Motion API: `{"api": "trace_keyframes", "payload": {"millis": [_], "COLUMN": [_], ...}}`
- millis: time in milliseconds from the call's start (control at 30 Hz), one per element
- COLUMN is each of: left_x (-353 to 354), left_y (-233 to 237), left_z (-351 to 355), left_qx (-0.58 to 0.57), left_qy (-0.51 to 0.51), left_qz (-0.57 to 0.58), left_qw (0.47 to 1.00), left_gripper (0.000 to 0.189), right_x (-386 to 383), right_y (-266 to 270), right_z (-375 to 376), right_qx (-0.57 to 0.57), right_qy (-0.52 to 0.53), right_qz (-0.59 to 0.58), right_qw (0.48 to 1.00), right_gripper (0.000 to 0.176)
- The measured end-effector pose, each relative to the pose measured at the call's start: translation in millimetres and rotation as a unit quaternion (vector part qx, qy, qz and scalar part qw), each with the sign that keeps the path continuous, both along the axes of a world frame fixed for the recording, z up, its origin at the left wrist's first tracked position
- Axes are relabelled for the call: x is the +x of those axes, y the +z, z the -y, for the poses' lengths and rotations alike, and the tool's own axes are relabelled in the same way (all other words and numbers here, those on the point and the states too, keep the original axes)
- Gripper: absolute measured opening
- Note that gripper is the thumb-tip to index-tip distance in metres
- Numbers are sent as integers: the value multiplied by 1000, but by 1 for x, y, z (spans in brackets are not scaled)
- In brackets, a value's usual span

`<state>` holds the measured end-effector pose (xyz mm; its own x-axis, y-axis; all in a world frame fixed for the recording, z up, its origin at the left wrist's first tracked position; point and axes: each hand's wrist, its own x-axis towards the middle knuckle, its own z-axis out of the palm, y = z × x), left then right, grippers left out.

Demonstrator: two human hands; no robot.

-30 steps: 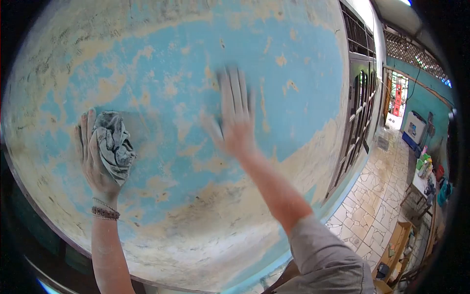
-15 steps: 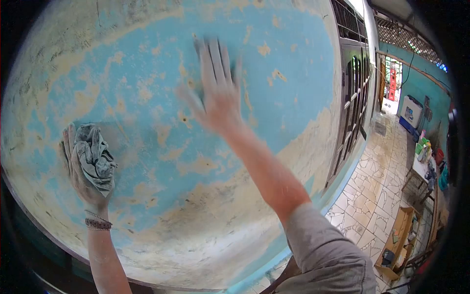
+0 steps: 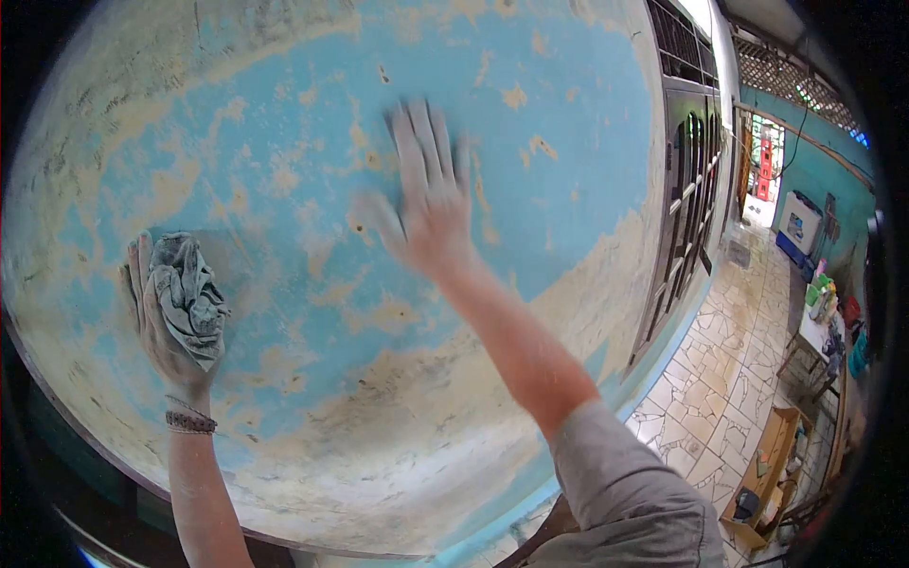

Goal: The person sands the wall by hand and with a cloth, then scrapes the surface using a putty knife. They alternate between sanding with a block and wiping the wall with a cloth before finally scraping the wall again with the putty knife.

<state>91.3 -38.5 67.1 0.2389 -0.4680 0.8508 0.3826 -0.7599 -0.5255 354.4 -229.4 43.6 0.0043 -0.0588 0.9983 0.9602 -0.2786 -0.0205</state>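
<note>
A wide wall (image 3: 559, 204) with blue paint and worn cream patches fills most of the head view. My right hand (image 3: 436, 199) is spread flat against its blue area, fingers stretched out and thumb apart, dusted pale and slightly blurred. Whether anything lies beneath that palm is hidden. Lower on the left, my left hand (image 3: 156, 322) holds a crumpled grey cloth (image 3: 192, 298) at the wall; its fingers point up along the cloth's left side, while the thumb is hidden. Whitish dust coats this hand too, and a dark braided bracelet (image 3: 190, 421) circles the wrist.
Right of the wall is a dark door with a metal grille (image 3: 689, 180). Beyond it runs a floor of broken tiles (image 3: 705, 379). A cardboard box (image 3: 769, 473) with odds and ends, a cluttered small table (image 3: 812, 331) and a white-and-blue appliance (image 3: 798, 225) stand along the far right.
My right hand has slid slightly down and to the right across the wall, still spread. The left hand keeps its hold on the cloth in nearly the same place.
</note>
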Motion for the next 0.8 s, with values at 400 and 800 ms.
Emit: {"api": "trace_keyframes", "payload": {"millis": [400, 800], "left_x": [1, 0], "left_y": [0, 1], "left_z": [-3, -4], "left_qx": [-10, 2], "left_qy": [-15, -13], "left_qz": [6, 4], "left_qw": [1000, 1000], "left_gripper": [69, 70], "right_x": [13, -28], "right_y": [95, -102], "right_z": [-20, -21], "right_qx": [72, -21], "right_qy": [4, -19], "right_qz": [55, -20], "right_qw": [996, 999], "right_gripper": [83, 79]}}
